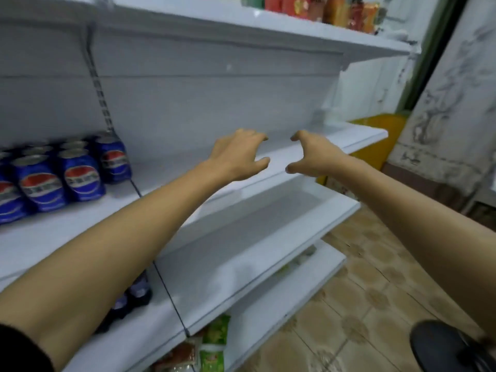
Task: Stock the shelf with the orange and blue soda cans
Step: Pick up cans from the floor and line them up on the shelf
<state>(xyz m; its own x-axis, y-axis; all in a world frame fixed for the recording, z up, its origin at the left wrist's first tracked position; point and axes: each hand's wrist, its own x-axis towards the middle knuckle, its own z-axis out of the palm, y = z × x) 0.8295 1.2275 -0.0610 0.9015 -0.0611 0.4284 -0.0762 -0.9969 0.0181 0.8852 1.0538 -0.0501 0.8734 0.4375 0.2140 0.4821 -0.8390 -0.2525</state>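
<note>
Several blue soda cans (59, 175) with a red, white and blue logo stand grouped at the left of the white middle shelf (308, 153). No orange can is in sight. My left hand (239, 155) and my right hand (314, 154) reach out side by side over the bare right stretch of that shelf. Both hands have curled, spread fingers and hold nothing. A small gap separates the two hands.
The top shelf (295, 28) carries red and orange packages (335, 9) at the far right. Dark bottles (134, 294) and green snack packs (214, 342) sit on lower shelves. A yellow bin (381, 138) stands beyond the shelf end. A tiled floor (362, 291) lies to the right.
</note>
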